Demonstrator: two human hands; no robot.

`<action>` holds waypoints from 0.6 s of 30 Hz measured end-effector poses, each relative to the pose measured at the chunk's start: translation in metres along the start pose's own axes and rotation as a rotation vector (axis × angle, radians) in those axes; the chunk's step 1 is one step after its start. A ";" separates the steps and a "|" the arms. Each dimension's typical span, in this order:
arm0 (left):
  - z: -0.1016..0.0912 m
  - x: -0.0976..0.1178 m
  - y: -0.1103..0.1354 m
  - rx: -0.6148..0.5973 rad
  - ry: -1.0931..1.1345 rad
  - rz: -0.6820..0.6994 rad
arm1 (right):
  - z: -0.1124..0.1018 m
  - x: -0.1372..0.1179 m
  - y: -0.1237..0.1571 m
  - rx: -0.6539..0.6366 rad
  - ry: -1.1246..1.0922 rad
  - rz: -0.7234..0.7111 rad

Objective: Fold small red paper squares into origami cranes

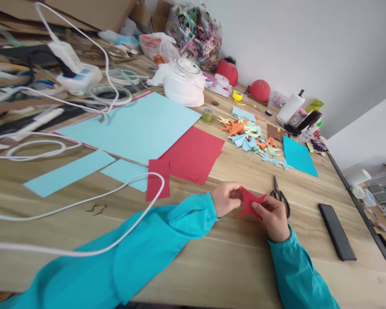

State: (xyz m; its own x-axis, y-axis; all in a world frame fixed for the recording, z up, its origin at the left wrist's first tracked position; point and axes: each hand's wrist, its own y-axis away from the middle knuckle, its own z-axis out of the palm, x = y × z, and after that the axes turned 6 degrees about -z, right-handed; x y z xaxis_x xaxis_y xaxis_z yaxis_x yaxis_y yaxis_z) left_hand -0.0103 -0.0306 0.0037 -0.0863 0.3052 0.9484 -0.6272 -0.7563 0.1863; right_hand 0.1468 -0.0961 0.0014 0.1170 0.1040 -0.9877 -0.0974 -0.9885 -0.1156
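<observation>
A small red paper piece with star-like points (248, 201) is held up between both hands above the wooden table. My left hand (225, 199) pinches its left side, fingers closed at the edge. On the right side, my right hand (274, 216) grips it with the thumb lying on top. Just behind my right hand lies a pair of black-handled scissors (276, 186), partly covered by the fingers. Red paper sheets (196, 152) and a small red paper rectangle (157, 182) lie to the left of the hands.
Light blue sheets (135, 124) and strips (70, 171) lie at left, with a white cable (128, 227) crossing above my left sleeve. A pile of folded paper shapes (251, 135) is farther back. A black phone (337, 231) rests at right, near a teal sheet (299, 156).
</observation>
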 end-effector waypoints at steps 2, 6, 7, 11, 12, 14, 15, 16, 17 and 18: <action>-0.001 -0.002 0.000 -0.008 -0.043 -0.008 | 0.002 -0.004 0.001 -0.039 0.025 0.037; 0.001 -0.005 0.000 0.120 -0.176 0.014 | 0.004 -0.006 0.002 -0.013 0.020 0.050; 0.003 -0.004 0.000 0.141 -0.152 0.022 | 0.004 -0.005 0.001 0.035 -0.012 0.041; 0.007 0.001 0.000 0.226 0.071 -0.066 | 0.000 -0.002 0.000 0.231 -0.195 -0.005; 0.007 0.002 -0.001 0.251 0.140 -0.088 | -0.001 -0.002 0.000 0.245 -0.217 -0.018; 0.005 0.003 -0.002 0.301 0.254 -0.123 | -0.001 -0.002 0.000 0.230 -0.215 -0.056; 0.003 0.003 -0.003 0.318 0.297 -0.143 | -0.001 -0.002 0.001 0.205 -0.201 -0.082; 0.002 0.004 -0.004 0.333 0.333 -0.160 | 0.000 -0.002 0.001 0.170 -0.180 -0.109; 0.000 0.004 -0.005 0.338 0.380 -0.177 | 0.001 0.000 0.002 0.130 -0.155 -0.132; -0.001 0.004 -0.005 0.336 0.428 -0.190 | 0.003 0.001 0.003 0.090 -0.125 -0.148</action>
State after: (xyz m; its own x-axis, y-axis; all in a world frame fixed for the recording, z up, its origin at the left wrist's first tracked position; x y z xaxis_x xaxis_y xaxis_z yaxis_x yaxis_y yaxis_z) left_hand -0.0081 -0.0248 0.0066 -0.3456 0.6074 0.7153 -0.3878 -0.7866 0.4805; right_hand 0.1436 -0.0988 0.0000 0.0135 0.2657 -0.9640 -0.1769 -0.9482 -0.2639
